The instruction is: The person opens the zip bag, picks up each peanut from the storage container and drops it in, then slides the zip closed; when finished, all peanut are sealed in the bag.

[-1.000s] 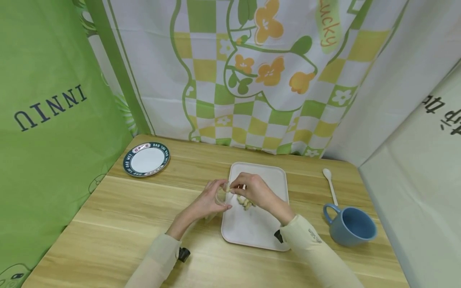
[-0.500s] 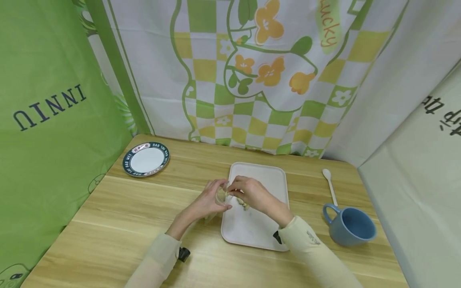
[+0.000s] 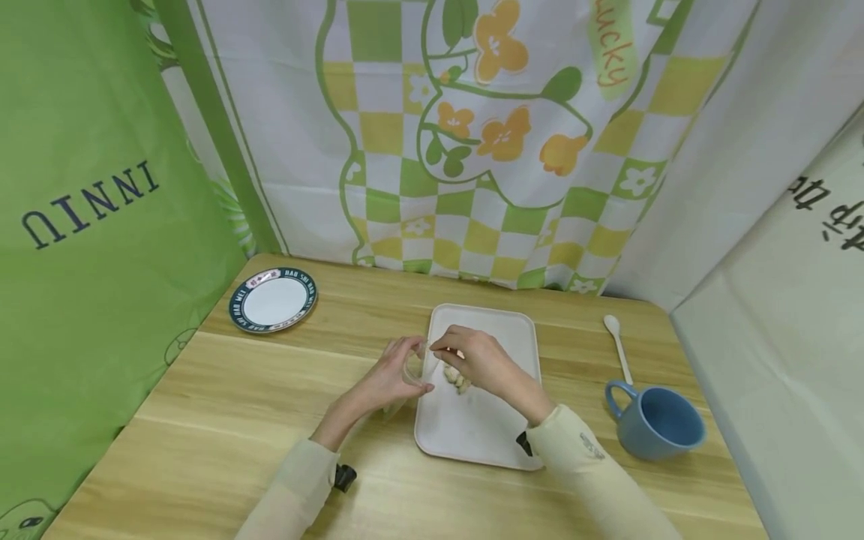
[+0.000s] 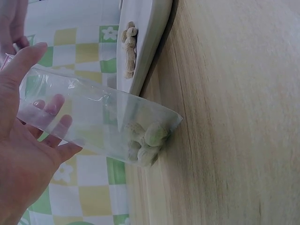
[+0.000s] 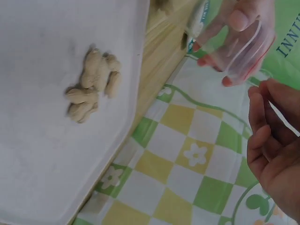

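My left hand (image 3: 390, 375) holds a clear plastic zip bag (image 4: 89, 112) by its mouth, fingers and thumb curled round it. Several peanuts in shells (image 4: 154, 135) lie in the bag's bottom end, which hangs down near the wooden table. At the mouth, the thumb and fingertips of my right hand (image 3: 475, 358) come together and pinch the bag's edge; the right wrist view shows this hand (image 5: 276, 140) with no peanut visible in it. Below it, a small pile of peanuts (image 5: 96, 77) lies on the white tray (image 3: 472, 427).
On the wooden table (image 3: 223, 427), a plate (image 3: 277, 298) with a dark green rim stands at the back left. A blue mug (image 3: 658, 424) and a white spoon (image 3: 617, 349) are on the right. Printed curtains (image 3: 472, 187) hang behind the table.
My right hand dips toward the bag's mouth and then lifts slightly back to the right, uncovering more of the peanut pile. The left hand and the bag stay nearly still.
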Available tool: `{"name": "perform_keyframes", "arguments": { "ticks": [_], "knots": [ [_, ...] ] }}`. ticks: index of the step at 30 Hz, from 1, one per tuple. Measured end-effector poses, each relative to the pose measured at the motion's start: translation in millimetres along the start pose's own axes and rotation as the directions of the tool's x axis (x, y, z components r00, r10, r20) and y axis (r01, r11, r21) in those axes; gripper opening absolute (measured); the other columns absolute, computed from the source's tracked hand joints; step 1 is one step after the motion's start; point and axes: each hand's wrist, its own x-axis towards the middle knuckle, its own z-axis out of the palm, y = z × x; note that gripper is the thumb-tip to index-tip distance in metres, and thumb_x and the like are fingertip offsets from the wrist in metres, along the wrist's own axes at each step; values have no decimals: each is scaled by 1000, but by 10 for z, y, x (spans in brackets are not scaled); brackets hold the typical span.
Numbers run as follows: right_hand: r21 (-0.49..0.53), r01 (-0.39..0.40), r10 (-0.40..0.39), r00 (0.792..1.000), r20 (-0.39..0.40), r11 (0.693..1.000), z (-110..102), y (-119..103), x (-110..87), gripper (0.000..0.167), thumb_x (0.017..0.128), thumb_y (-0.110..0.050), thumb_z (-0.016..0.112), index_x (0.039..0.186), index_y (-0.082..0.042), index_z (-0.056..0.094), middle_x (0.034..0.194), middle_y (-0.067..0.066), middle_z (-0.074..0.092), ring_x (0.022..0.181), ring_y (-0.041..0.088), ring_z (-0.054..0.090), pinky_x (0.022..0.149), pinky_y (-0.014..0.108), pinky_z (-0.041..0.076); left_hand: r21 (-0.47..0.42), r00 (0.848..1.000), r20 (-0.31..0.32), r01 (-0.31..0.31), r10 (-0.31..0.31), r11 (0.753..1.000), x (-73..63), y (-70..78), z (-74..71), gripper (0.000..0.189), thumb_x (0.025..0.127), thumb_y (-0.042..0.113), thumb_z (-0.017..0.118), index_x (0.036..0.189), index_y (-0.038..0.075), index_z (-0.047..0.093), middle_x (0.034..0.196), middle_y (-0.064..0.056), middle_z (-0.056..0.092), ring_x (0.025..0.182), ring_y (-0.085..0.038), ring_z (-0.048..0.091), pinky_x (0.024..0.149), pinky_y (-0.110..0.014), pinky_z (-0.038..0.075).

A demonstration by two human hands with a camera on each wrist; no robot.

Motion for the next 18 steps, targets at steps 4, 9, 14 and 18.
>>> {"name": "perform_keyframes", "arguments": {
  "ticks": [4,9,14,18],
  "knots": [
    [-8,-90,90,994,-66,996,18,152,-52,9,86,-6,70,95,-9,74,83,-2,66,69,8,59,59,22,48,17,999,-25,-34,34,999,8,-4,-3,79,75,25,81,139,6,38,119,-7,49,119,-26,42,99,-50,40],
    [-4,-222,222,974,-41,975,72,339,-156,8,86,-7,71,94,-9,74,83,-2,67,71,9,59,60,25,49,26,998,-27,-56,56,998,6,-1,-13,79,75,23,80,139,3,39,117,-10,51,118,-27,43,98,-49,41],
    [-15,-315,315,949,30,949,152,476,-233,9,86,-5,70,94,-5,74,82,2,66,72,12,61,63,28,50,17,998,-35,-55,56,998,6,-3,-18,78,76,23,80,139,2,39,116,-10,52,116,-26,44,94,-49,43],
    [-38,-373,375,924,81,927,214,568,-286,9,85,-3,70,94,-2,73,81,3,65,72,14,60,63,29,50,10,998,-29,-47,47,999,6,-10,-11,77,77,24,79,139,3,39,117,-11,52,116,-25,44,94,-49,43]
  ]
}}
